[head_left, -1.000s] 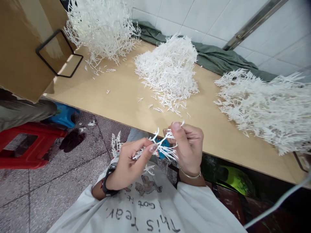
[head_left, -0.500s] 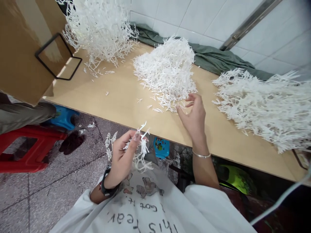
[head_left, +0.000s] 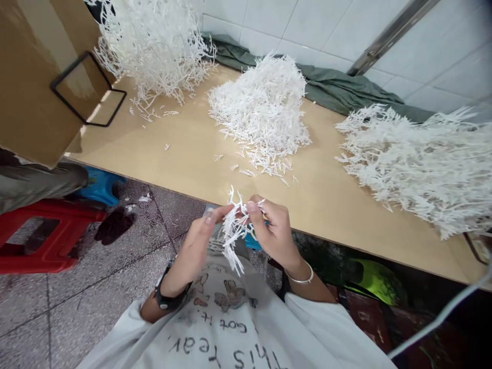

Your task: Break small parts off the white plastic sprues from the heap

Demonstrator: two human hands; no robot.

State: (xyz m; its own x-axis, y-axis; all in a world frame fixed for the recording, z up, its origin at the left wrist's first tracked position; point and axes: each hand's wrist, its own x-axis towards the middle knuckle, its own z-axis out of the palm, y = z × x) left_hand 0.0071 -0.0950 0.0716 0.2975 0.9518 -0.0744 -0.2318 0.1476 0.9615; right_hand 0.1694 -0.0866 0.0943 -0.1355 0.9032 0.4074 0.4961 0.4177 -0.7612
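Note:
Low in front of my shirt, just off the table's front edge, my left hand [head_left: 198, 241] is closed on a bunch of white branching plastic-like strands [head_left: 233, 233]. My right hand [head_left: 274, 230] meets it from the other side, thumb and fingers pinched on the upper right of the same bunch. Thin forked tips poke up between the two hands. Beyond them on the table lies a heap of small white forked pieces [head_left: 265, 107], with some loose bits along its near side.
The tan table [head_left: 184, 164] also bears a tangled white heap [head_left: 154, 51] at back left and a pile of longer strands [head_left: 423, 169] at right. A cardboard box [head_left: 34, 66] and black wire frame [head_left: 89, 123] stand left. Below are a red stool [head_left: 49, 225] and blue stool [head_left: 102, 187].
My right hand has come back from the near edge of the middle heap to the bunch in my left hand and now pinches it. A few small pieces lie where it was.

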